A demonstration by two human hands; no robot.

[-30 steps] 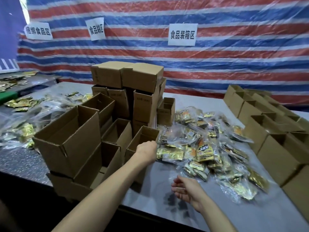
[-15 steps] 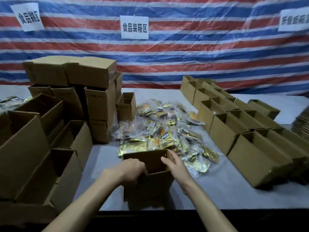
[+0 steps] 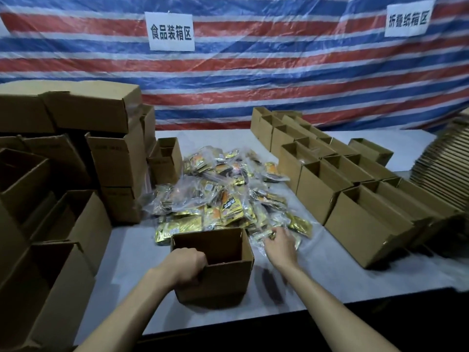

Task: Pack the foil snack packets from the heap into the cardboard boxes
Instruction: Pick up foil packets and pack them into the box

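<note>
Foil snack packets (image 3: 223,199) heaped on table (image 3: 317,270), just behind open box (image 3: 215,283). Your left hand (image 3: 186,265) grips box's near-left rim, likely steadying it close to packets. Your right hand (image 3: 280,241), fingers spread, reaches onto nearest packets; blurred, nothing clearly gripped

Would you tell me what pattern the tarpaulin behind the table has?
The tarpaulin has red, blue and white horizontal stripes; head view.
</note>
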